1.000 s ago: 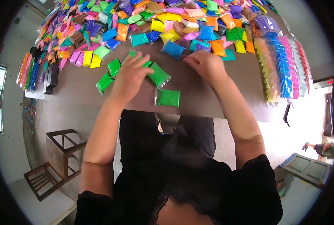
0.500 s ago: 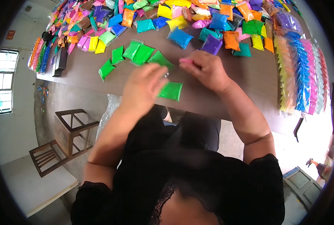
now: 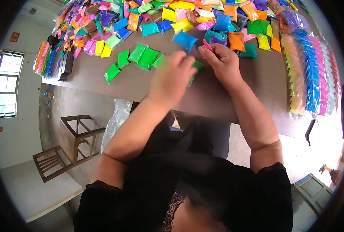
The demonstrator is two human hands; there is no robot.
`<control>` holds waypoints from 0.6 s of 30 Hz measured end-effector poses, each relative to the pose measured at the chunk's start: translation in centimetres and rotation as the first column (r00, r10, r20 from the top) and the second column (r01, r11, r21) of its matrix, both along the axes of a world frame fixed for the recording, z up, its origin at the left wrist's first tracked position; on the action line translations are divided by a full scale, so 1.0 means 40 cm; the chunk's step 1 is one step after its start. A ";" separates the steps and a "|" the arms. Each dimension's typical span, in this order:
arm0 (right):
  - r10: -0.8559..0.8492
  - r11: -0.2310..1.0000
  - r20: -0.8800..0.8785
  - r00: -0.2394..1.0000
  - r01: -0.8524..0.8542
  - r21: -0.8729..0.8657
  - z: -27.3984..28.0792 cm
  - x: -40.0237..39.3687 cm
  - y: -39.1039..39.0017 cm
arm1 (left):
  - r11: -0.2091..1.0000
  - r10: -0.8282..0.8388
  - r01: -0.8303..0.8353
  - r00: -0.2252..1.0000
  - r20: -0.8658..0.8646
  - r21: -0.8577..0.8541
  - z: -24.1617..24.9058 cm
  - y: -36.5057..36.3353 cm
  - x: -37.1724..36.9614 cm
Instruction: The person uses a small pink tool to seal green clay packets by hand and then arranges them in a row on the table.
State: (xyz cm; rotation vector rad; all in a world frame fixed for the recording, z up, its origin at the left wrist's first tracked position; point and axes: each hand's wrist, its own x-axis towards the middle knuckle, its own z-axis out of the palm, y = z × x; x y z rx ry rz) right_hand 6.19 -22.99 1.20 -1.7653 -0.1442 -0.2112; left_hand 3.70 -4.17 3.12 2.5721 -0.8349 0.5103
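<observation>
My left hand, smeared by motion, is raised over the table with its fingers closed on a green packet. That packet shows just past the fingertips and is partly hidden by them. Closed around a small pink pointed tool, my right hand is to the right of the packet; the tool's tip sticks up past the thumb. To the left of my hands lie several glossy green packets in clear wrapping. One of them is partly covered by my left hand.
A large heap of coloured packets spans the back of the brown table. Strips of joined packets hang over the right end, others at the left. A black box stands there too. A wooden stool is on the floor.
My left hand has moved right and away from me, and the green packet near the front edge has gone with it. My right hand has shifted slightly right and up, with the pink tool upright.
</observation>
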 end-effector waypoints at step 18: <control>0.483 0.689 0.135 0.865 -0.280 -0.669 -0.002 -0.038 0.006 | 0.998 -0.005 0.013 0.991 -0.137 0.054 0.015 0.204 -0.002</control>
